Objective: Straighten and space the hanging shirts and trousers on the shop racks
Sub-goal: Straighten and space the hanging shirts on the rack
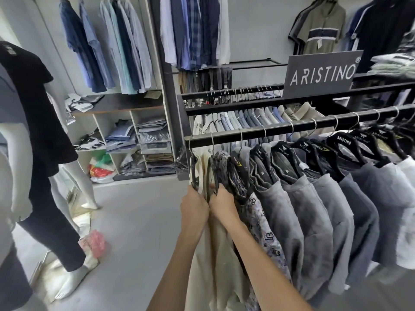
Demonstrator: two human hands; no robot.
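At the near left end of the front rail (292, 127), in the head view, the left hand (194, 207) curls its fingers round the shoulder of the cream shirt (215, 254). The right hand (222, 204), touching the left, grips the shoulder of the patterned shirt (221, 162) just beside it. Both shirts hang from the rail by metal hooks. Grey shirts (303, 209) hang side by side along the rail to the right. An ARISTINO sign (321, 74) stands behind, and a dressed mannequin (33, 131) is at the left.
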